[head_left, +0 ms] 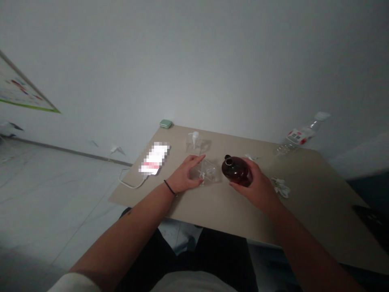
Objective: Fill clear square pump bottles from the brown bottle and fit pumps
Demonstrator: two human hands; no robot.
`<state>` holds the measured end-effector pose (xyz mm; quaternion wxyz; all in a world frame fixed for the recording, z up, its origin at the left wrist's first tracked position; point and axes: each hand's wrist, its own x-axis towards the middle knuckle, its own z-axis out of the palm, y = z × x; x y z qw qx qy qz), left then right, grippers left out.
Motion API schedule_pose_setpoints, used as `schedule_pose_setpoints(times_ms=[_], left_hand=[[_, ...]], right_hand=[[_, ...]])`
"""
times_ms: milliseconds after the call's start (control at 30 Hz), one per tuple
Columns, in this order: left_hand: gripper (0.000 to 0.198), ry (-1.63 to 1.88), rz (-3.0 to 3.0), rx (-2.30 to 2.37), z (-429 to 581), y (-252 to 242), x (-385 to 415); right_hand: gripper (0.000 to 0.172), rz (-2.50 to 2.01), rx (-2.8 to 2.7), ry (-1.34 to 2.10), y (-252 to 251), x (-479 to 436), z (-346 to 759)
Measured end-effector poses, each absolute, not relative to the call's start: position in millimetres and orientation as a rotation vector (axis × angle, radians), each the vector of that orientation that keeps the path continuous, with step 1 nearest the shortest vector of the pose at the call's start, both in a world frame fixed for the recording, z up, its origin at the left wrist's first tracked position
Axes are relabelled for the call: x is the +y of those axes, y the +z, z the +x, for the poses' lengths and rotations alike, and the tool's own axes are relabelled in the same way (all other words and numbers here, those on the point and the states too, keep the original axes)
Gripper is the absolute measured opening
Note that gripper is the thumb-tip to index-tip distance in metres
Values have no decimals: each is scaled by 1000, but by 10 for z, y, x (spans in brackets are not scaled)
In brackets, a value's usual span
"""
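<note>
My right hand (pixel 255 184) wraps round a dark brown bottle (pixel 236 169) with an open neck, standing on the beige table (pixel 219 211). My left hand (pixel 186 175) rests on a clear plastic bottle (pixel 208 172) lying on the table just left of the brown one, fingers curved over it. A second clear bottle with a white pump top (pixel 194 142) stands a little behind them.
A phone (pixel 154 159) on a white cable (pixel 130 183) lies at the table's left edge. A small green case (pixel 165 124) sits at the far corner. A plastic water bottle (pixel 299 137) lies at the far right. White bits (pixel 281 186) lie right of my right hand.
</note>
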<state>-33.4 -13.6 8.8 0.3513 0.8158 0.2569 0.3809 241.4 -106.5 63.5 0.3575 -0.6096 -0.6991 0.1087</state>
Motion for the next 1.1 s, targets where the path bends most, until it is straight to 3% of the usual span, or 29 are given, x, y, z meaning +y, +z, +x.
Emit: schedule_pose_setpoints(times_ms=[400, 1100], left_hand=[[78, 1035, 2147, 657, -327, 116, -177], [79, 1031, 2136, 629, -311, 139, -189]], right_hand=[[70, -1701, -2019, -85, 569, -1013, 2368], [63, -1736, -2210, -284, 634, -1052, 2360]])
